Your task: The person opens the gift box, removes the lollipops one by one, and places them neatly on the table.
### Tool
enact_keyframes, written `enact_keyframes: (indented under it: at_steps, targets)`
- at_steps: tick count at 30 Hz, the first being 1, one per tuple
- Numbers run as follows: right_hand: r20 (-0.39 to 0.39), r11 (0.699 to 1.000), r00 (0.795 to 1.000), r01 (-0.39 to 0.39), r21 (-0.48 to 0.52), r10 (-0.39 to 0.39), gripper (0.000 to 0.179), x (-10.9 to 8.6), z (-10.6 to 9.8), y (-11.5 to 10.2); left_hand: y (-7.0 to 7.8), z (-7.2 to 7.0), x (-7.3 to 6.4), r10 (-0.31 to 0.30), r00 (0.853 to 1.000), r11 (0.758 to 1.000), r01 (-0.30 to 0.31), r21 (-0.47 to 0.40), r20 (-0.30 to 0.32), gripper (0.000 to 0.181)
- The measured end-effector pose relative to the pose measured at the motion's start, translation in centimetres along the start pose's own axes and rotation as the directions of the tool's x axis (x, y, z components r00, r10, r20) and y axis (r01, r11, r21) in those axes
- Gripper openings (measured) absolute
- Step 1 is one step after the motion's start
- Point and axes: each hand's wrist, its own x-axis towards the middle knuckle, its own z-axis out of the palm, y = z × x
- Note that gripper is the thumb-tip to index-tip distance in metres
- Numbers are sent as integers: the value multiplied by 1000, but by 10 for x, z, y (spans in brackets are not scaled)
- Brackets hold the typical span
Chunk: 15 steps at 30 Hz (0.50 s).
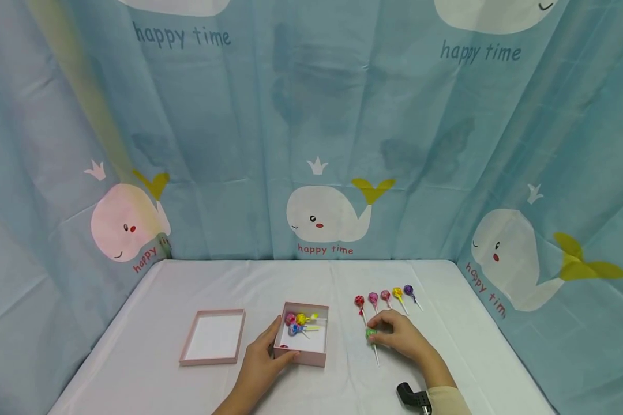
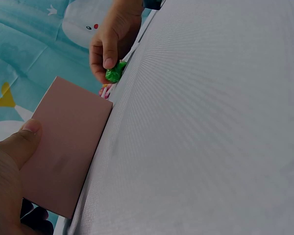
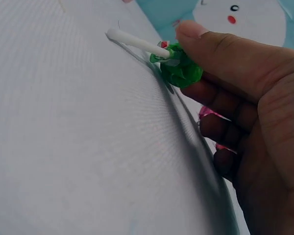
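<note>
My left hand (image 1: 262, 360) grips the near left corner of a small pink box (image 1: 311, 359), thumb along its front wall. Inside the box's white interior lie several wrapped lollipops, among them a pink one (image 1: 290, 319), a yellow one (image 1: 301, 318) and a blue one (image 1: 293, 329). One more, by the near left corner, is mostly hidden by the wall. To the right of the box, my right hand (image 1: 402, 335) pinches a green lollipop (image 3: 182, 72) by its wrapped head between thumb and fingers. The lollipop's white stick (image 3: 137, 43) points towards me, close over the tablecloth.
Beyond my right hand a row of lollipops runs across the table: red (image 1: 360, 301), two pinkish ones (image 1: 374, 297), yellow (image 1: 397, 293) and purple (image 1: 408, 290). A shallow pink lid (image 1: 188, 362) lies left of the box. Blue whale-print curtain (image 1: 228, 144) encloses the white table (image 1: 150, 380).
</note>
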Motion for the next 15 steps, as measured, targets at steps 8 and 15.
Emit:
enact_keyframes:
  at_steps: [8,15]
  targets:
    - [-90,999,995,42,-9,-43,29,1,-10,-17,0,2,-1,9,1000,1000,-9,-16,2,102]
    - [-79,985,982,171,-16,-172,27,19,-16,-50,-3,0,1,29,999,999,-29,-14,-12,101]
